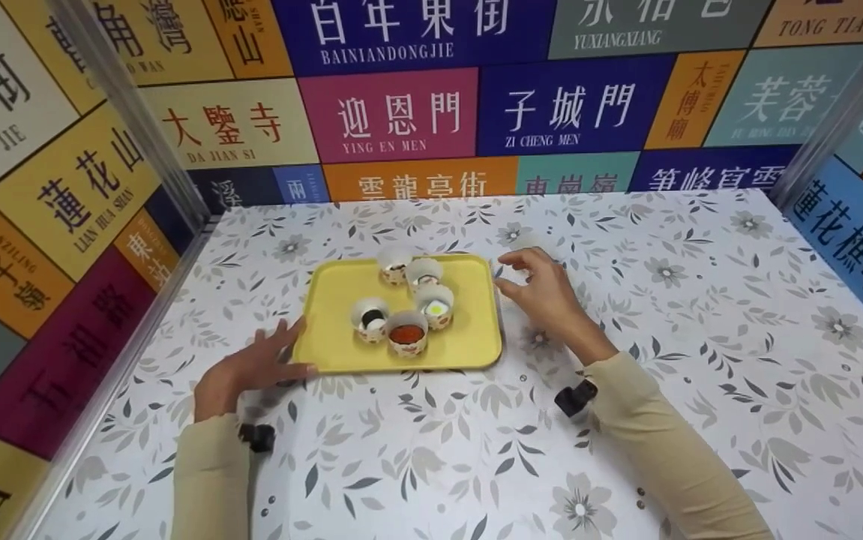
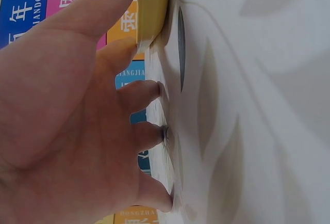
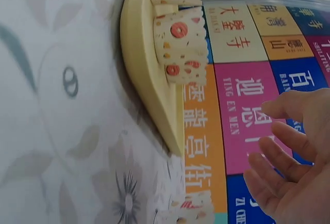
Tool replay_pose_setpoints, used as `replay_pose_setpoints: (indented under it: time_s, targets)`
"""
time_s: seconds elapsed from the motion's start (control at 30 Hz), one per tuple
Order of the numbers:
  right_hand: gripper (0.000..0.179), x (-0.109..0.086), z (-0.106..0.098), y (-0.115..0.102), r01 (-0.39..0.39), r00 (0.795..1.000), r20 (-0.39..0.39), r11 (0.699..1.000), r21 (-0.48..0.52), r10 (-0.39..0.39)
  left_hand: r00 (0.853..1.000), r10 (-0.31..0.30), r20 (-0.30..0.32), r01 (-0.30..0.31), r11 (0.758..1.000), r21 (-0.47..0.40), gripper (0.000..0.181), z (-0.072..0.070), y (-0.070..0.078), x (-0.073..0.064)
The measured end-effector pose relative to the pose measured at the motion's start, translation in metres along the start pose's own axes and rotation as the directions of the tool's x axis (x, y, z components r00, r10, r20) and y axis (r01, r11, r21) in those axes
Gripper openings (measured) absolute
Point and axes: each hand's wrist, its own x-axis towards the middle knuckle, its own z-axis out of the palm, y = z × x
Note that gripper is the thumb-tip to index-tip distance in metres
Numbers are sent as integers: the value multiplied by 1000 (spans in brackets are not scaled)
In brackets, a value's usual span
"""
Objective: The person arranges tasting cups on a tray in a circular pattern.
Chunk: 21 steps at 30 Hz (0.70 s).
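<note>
A yellow tray (image 1: pixel 334 292) lies on the table, carrying several small white paper cups with scalloped rims and reddish prints. One cup (image 1: pixel 407 341) has a red filling; another (image 1: pixel 437 309) holds something white with a yellow-green centre. A black-and-white piece sits in the left cup (image 1: pixel 370 321). At the tray's front left corner is my left hand (image 1: pixel 251 364), fingers spread, thumb and index finger at the rim and the other fingertips down on the tablecloth. My right hand (image 1: pixel 543 289) hovers just beyond the right rim, fingers loosely bent, holding nothing.
Grey leaves and flowers cover the white tablecloth (image 1: pixel 431 450). Colourful panels with Chinese lettering (image 1: pixel 394 112) stand behind the table and on both sides. A camera is strapped at each sleeve cuff, such as the black one (image 1: pixel 576 396) on the right.
</note>
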Motion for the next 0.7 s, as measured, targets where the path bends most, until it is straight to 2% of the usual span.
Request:
replay_pose_setpoints:
  time_s: [0.17, 0.4, 0.53, 0.7]
  targets:
    - [36, 0, -9, 16, 3, 999, -36, 1000, 14, -2, 1000, -15, 6, 15, 1000, -6, 101, 1, 1, 2]
    - [41, 1, -18, 36, -21, 996, -90, 1000, 2, 21, 1000, 18, 8, -18, 1000, 6, 102, -1, 0, 1]
    - [47, 2, -23, 44, -60, 996, -74, 998, -15, 59, 1000, 19, 2, -19, 1000, 9, 101, -1, 0, 0]
    - [57, 1, -29, 54, -136, 991, -13, 990, -20, 136, 1000, 20, 7, -20, 1000, 7, 102, -1, 0, -1]
